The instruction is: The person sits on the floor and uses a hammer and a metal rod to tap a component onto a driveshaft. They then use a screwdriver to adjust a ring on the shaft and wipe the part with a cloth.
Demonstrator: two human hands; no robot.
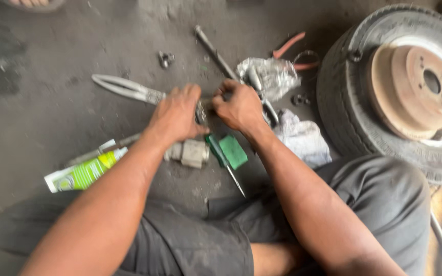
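Head view, looking down at a grimy concrete floor [52, 102], seated, knees in grey trousers at bottom of frame.

Progress, as a judgement: mid-job on a small round metal part [201, 111], pinched between both hands just above the floor at centre frame. Looks like fitting or working something on it; not finished, nothing set aside as done. Part mostly hidden, blurred, exact kind unclear.

Left hand [176, 115]: fingers curled tight over the part from the left, knuckles up, closed grip. Right hand [237, 106]: fingers bent in narrow, tips pressing on the part's right side, thumb tucked.

Around the hands:
- long metal pliers [124, 88] lying left, touching nothing held
- green-handled screwdriver [225, 158] just below the hands, tip toward the body
- grey metal block [189, 152] beside it
- green-and-white tube [85, 173] lower left
- crumpled plastic bag [272, 75] and white rag [303, 140] to the right
- long steel bar [215, 51] above
- orange-handled pliers [290, 48] beyond the bag
- tyre [349, 102] lying flat, rusty brake drum [413, 92] on it, far right
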